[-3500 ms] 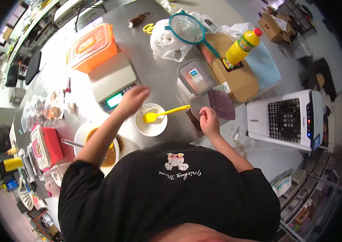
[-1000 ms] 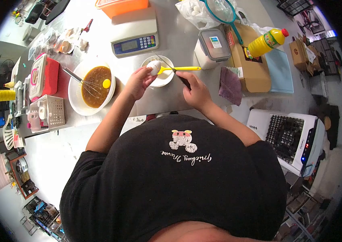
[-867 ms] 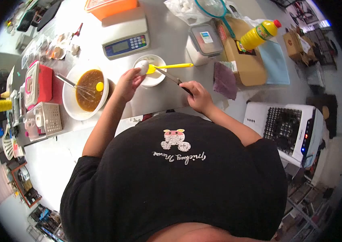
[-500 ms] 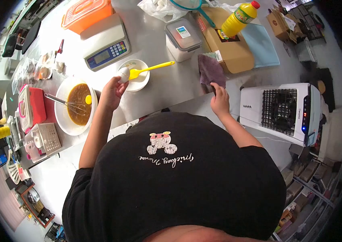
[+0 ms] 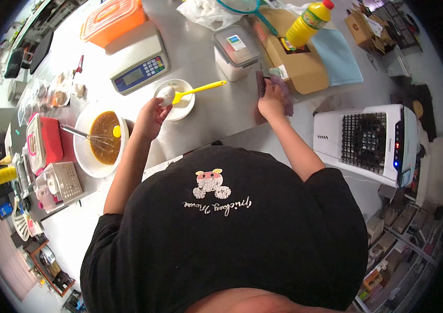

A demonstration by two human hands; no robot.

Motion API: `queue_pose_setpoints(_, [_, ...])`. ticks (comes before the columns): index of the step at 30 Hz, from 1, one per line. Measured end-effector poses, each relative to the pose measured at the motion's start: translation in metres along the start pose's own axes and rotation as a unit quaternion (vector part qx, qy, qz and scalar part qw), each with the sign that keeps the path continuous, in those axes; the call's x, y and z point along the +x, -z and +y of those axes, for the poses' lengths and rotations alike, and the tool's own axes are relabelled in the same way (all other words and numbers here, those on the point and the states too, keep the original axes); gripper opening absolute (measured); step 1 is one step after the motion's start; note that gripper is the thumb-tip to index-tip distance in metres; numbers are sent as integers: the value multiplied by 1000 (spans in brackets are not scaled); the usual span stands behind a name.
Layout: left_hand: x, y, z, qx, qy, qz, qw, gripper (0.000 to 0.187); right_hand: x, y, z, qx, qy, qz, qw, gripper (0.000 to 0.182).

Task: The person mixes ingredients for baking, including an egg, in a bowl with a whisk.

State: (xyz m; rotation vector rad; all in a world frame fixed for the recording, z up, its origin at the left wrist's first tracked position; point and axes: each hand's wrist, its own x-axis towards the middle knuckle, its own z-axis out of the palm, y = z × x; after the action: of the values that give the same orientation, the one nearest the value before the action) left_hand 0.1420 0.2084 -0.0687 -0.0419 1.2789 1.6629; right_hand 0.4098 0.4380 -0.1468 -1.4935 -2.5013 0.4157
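My left hand has its fingers closed around a white egg, held at the near left rim of a small white bowl. A yellow spatula rests across that bowl. On the right, my right hand grips a purple cloth at the table edge; part of the cloth is hidden under the fingers. Left of my left hand stands a large white bowl with brown liquid, a yellow yolk and a wire whisk.
Beyond the bowls are a scale and an orange box. A lidded container, a cardboard box and a yellow bottle stand at right. An air cooler is beside the table. A basket lies at left.
My right hand has moved forward and left onto the cloth and closed on it, bunching it. My left hand still holds the egg by the small bowl, shifted only slightly.
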Motion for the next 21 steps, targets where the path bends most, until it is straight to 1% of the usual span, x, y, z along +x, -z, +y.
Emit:
queue_pose_setpoints(2, [-6,-3,1,17,-18,-8,1000,30,-1,-6,2,-38,37,161,985,59])
queue_pose_setpoints(3, [-3,1,1,17,-28,-11,999,30,-3,14,-11,6,39,180,983,61])
queue_pose_setpoints(4, [0,10,-1,2,-24,-24,999,34,-5,33,-28,67,86,212,971,59])
queue_pose_setpoints(5, [-1,11,2,-2,-30,-14,999,34,-8,49,-44,127,130,242,953,56])
queue_pose_setpoints(6, [-3,7,5,17,-27,-18,999,36,-11,58,-59,132,137,237,953,56])
queue_pose_setpoints(8, [-8,0,10,41,-27,-18,999,41,-18,68,-93,256,274,159,913,49])
queue_pose_setpoints(9, [-8,1,11,40,-29,-16,999,41,-19,70,-111,308,313,60,896,47])
queue_pose_setpoints(10, [-7,1,12,55,-25,-13,998,39,-19,67,-129,356,347,-40,867,45])
queue_pose_setpoints(12, [-7,2,12,69,-23,-10,997,38,-15,52,-163,284,352,-99,886,48])
queue_pose_setpoints(13, [-6,4,11,68,-22,-20,997,36,-11,41,-174,283,353,-100,886,48])
queue_pose_setpoints(14, [-6,6,11,68,-21,-29,997,35,-6,29,-184,263,339,-125,894,47])
queue_pose_setpoints(15, [-5,8,11,67,-23,-27,997,35,-3,27,-194,243,325,-150,901,46])
queue_pose_setpoints(16, [-5,9,11,73,-20,-35,997,36,0,26,-200,244,327,-151,900,46])
queue_pose_setpoints(18, [-4,13,10,78,-17,-39,996,37,4,29,-211,240,292,-255,890,43])
queue_pose_setpoints(19, [-4,16,10,75,-17,-46,996,36,4,26,-214,240,294,-257,889,43])
queue_pose_setpoints(21, [-2,18,10,70,-17,-51,996,35,3,20,-219,235,279,-218,905,42])
